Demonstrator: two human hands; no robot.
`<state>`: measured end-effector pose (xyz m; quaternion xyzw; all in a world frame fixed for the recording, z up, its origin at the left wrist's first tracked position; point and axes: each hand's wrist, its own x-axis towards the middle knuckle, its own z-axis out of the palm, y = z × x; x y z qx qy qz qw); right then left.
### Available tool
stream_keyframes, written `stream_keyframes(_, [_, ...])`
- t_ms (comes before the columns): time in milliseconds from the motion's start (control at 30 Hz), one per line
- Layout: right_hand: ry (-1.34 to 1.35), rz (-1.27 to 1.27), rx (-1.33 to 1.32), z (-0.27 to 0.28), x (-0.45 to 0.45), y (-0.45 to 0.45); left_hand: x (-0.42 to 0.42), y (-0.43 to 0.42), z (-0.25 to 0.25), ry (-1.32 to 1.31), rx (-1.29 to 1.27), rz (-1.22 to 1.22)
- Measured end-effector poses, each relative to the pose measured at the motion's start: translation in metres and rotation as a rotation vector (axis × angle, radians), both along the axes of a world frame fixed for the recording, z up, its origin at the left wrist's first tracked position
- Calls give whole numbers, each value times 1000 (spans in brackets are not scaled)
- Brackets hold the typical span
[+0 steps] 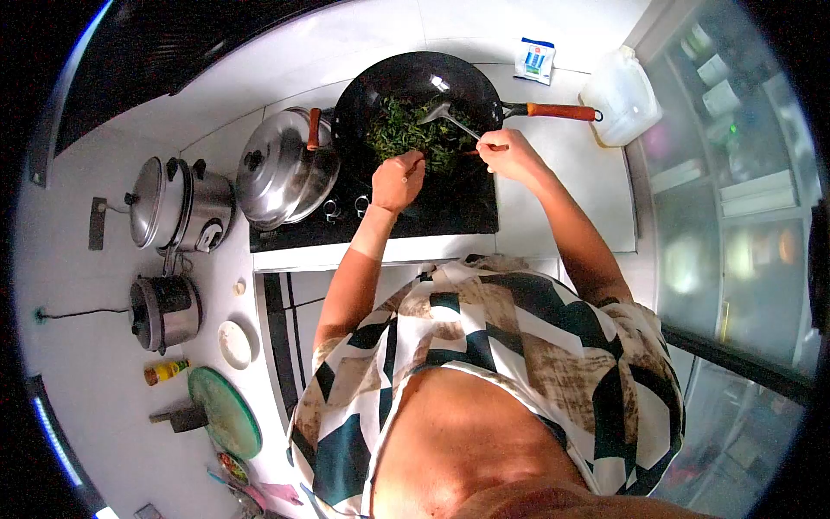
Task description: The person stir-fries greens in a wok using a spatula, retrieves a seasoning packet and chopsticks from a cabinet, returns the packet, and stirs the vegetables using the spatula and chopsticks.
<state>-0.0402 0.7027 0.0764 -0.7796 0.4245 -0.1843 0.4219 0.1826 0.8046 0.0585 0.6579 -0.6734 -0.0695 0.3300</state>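
In wok (367, 97), leafy greens (395, 130); right hand (510, 155) grips spatula (442, 112), left hand (399, 181) near.

at left: one steel pan (275, 182), lidded; one large cooker (210, 203), steel; one small cooker (179, 303), dark-lidded; one bowl (234, 344), white; one bottle (162, 373), yellow; one board (226, 413), round, green. at back right: one packet (535, 63), blue and white, near one jug (624, 99), translucent, beside glass doors (687, 251), frosted.

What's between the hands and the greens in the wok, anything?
Nothing visible blocks them. The spatula in the right hand reaches the greens; the left hand is at the near side of the wok. The wok's handle points right, beyond the right hand.
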Motion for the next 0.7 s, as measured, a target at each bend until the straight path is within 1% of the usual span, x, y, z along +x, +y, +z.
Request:
stream_keyframes(67, [-46,5,-39,-7,-1,-4,-3,4,7,93,-29,-26])
stream_keyframes(133, [-47,2,-66,-13,0,-4,3,-1,-11,222,43,-95])
stream_keyframes(167, [-25,-4,-78,-7,1,-2,2,-2,-9,286,76,-131])
stream_keyframes(200, [-3,-10,-91,-3,1,0,3,1,-6,208,68,-82])
stream_keyframes(267, [-74,-57,-309,0,0,3,7,9,5,52,46,16])
stream_keyframes(300, [-108,-80,-417,3,1,6,8,8,6,83,52,12])
stream_keyframes(367, [-77,-89,-332,15,7,11,11,8,6,148,69,8])
stream_keyframes(400, [-61,-91,-289,20,11,14,11,7,7,136,39,-29])
stream_keyframes(467, [-149,-12,-156,-8,24,6,16,3,-11,201,63,-45])
stream_keyframes(500, [-195,25,-92,-12,29,5,16,3,-11,232,72,-56])
stream_keyframes(533, [-139,6,-234,-15,26,4,17,5,-11,175,27,-30])
stream_keyframes(600, [-36,-93,-397,-14,15,1,14,18,9,62,-64,24])
stream_keyframes(633, [18,-137,-479,-13,10,-1,15,21,13,112,4,-11])
stream_keyframes(700, [-110,-72,-158,12,3,12,18,30,19,216,153,-81])
